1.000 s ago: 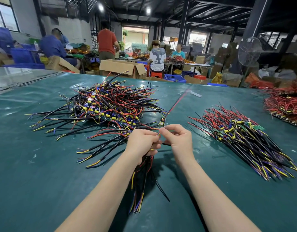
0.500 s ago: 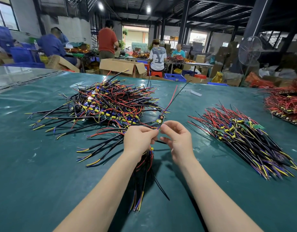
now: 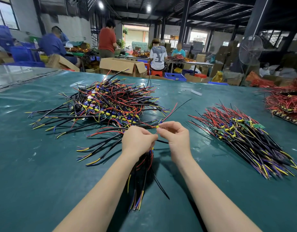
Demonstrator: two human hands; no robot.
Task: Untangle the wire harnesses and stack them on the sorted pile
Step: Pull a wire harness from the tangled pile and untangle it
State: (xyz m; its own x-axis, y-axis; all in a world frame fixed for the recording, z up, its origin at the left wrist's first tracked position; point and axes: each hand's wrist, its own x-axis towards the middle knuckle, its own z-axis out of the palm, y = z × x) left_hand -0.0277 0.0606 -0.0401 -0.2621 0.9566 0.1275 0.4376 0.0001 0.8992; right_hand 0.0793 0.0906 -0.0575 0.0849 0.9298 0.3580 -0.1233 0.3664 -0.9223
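Harness (image 3: 167,114): thin red + blk wires, yellow tip, pinched in right grip (image 3: 175,136). Left grip (image 3: 137,139) fists wire bundle (image 3: 142,173), both nr tangled pile (image 3: 107,104).

red wire pile (image 3: 284,102) cut by right edge — top of bundle (image 3: 141,173) under left hand (image 3: 137,139)

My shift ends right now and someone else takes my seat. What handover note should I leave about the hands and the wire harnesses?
Hands: left hand grips a bundle trailing toward the body. The right hand pinches a single harness by its yellow part.
Places: tangled pile on the left of the table, sorted pile on the right.
Done: many harnesses stacked.
Left: free the single harness, stack the bundle, clear the tangled pile.
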